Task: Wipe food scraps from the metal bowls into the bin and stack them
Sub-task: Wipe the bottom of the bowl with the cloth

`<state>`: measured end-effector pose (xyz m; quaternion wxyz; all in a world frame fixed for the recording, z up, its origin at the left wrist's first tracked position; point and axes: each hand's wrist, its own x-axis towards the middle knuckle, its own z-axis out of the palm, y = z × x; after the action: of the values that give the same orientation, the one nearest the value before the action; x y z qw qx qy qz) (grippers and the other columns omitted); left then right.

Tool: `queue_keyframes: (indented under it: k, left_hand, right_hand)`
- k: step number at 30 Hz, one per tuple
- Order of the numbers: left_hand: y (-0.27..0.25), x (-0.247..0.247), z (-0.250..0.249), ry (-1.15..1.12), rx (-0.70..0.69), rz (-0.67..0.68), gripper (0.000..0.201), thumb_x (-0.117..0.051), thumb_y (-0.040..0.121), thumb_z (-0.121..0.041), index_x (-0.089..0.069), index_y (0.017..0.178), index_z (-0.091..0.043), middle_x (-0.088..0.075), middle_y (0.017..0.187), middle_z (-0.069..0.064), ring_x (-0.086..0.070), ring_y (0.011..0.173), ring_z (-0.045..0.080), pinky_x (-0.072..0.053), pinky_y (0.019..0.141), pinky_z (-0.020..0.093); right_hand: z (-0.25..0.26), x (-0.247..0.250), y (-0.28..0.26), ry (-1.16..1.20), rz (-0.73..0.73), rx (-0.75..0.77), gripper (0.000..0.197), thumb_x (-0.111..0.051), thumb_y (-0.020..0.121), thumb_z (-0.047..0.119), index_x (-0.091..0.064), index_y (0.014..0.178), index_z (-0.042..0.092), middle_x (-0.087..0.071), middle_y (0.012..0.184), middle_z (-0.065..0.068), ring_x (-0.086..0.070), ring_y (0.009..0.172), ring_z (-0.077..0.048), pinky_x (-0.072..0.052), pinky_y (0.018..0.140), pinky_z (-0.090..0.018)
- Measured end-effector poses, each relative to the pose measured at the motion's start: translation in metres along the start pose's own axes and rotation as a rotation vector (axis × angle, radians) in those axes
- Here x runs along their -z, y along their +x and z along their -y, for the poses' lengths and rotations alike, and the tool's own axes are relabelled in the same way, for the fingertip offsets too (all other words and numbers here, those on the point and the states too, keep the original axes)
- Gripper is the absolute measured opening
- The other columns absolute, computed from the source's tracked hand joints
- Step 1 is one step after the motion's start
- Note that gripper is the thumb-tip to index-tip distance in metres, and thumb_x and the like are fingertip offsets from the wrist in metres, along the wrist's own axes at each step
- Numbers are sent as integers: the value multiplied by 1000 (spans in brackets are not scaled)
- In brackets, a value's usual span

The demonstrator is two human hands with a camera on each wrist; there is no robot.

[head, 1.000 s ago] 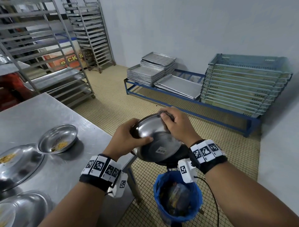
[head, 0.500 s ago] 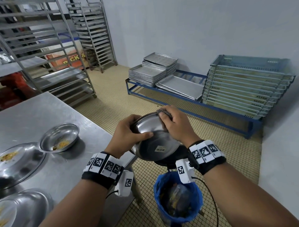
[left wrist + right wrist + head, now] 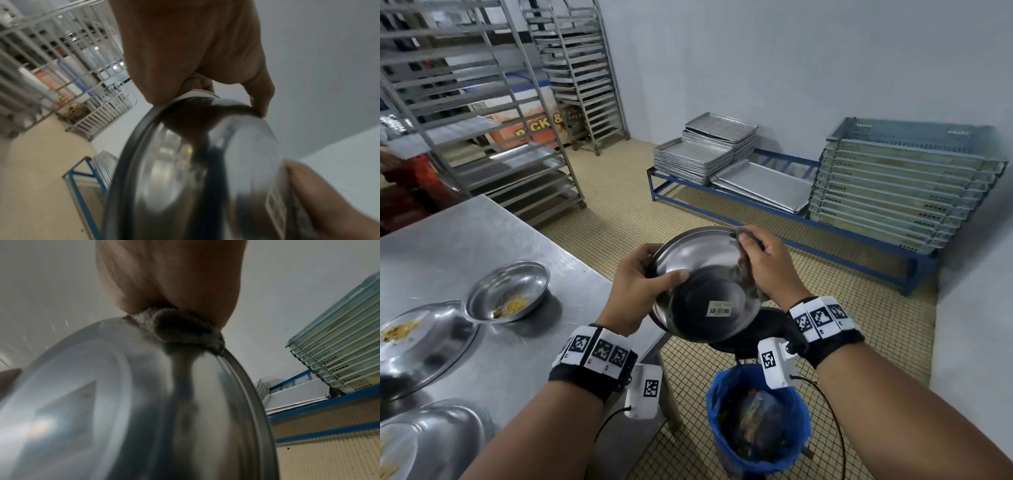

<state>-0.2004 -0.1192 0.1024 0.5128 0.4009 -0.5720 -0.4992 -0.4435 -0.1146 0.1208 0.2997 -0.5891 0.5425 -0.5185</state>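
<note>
I hold a metal bowl [image 3: 705,274] tilted on edge above the blue-lined bin [image 3: 717,397], its underside with a barcode sticker turned toward me. My left hand [image 3: 643,281] grips the left rim, thumb pressed on the underside; the left wrist view shows the bowl [image 3: 195,162] under that hand [image 3: 185,48]. My right hand [image 3: 760,257] pinches a grey cloth [image 3: 745,274] against the upper right rim. In the right wrist view the cloth [image 3: 180,327] is bunched under the hand [image 3: 168,272] on the bowl [image 3: 123,402]. The bowl's inside is hidden.
On the steel table [image 3: 465,233] to the left are a small bowl with yellow scraps [image 3: 508,291], a larger dish with scraps [image 3: 421,342] and another bowl [image 3: 431,435] at the front edge. Tray racks [image 3: 482,102], stacked trays [image 3: 705,147] and crates [image 3: 904,185] line the walls.
My right hand with the cloth has slid from the top of the rim toward its right side. The bowl has turned its underside more toward me; my left grip is unchanged.
</note>
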Motion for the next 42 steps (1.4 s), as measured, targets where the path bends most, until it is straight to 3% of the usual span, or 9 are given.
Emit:
queue_keyframes:
  k: [3,8,11,15,18,25,30,36,42]
  left_hand:
    - [5,3,-1,188,-31,67,61,-96,61,-38,-69,110,-12,-76,102,12,-75,95,36,-62,81,61]
    - [12,-1,-16,408,-92,122,64,-93,55,-51,-70,107,-20,-76,95,0,-75,89,23,-62,80,55]
    - [9,-6,-17,388,-105,98,65,-95,52,-47,-71,105,-18,-77,94,0,-75,86,19,-64,77,46]
    - [6,1,-8,249,-45,40,60,-101,60,-26,-68,108,-11,-78,98,8,-78,89,27,-65,77,53]
    - [8,-3,-8,332,-52,66,55,-100,64,-14,-69,109,-10,-78,97,4,-77,89,22,-65,80,52]
    - [9,3,-15,246,-45,53,63,-102,60,-29,-69,112,-13,-79,101,5,-78,91,25,-65,81,54]
    - [13,-10,-17,302,-61,139,67,-96,55,-42,-71,112,-16,-79,103,4,-78,92,24,-65,83,48]
    - [14,1,-18,82,-18,50,66,-97,57,-36,-70,113,-14,-78,106,12,-77,97,34,-64,82,51]
    - [26,-4,-31,483,-132,152,67,-92,55,-57,-65,109,-28,-75,99,-6,-74,92,16,-64,80,46]
  right_hand:
    - [4,-4,5,-72,16,72,17,-53,105,24,-70,106,26,-66,66,7,-63,56,-4,-50,55,-18]
    - [8,-12,12,-360,69,287,21,-51,104,28,-69,114,22,-63,98,12,-60,93,-11,-50,82,-29]
    - [0,-16,9,-360,37,327,23,-50,105,29,-68,117,21,-62,101,10,-59,94,-11,-48,82,-24]
    - [-20,-15,6,-68,-47,24,18,-50,105,34,-68,106,38,-66,85,14,-65,78,-11,-53,66,-24]
    - [-7,-19,6,-188,57,153,20,-51,104,30,-69,113,28,-64,95,12,-65,92,-16,-53,83,-33]
    - [-5,-11,12,-173,20,94,21,-52,104,31,-70,114,25,-67,93,13,-65,88,-12,-55,80,-35]
    - [17,-22,10,-393,133,323,22,-55,103,28,-70,118,22,-60,96,13,-58,87,-10,-48,79,-24]
    - [0,1,14,-82,-2,23,19,-52,102,38,-68,99,48,-72,92,16,-71,87,-14,-59,86,-47]
    - [24,1,24,-303,6,226,24,-53,104,33,-71,115,24,-71,104,8,-65,95,-11,-54,82,-32]
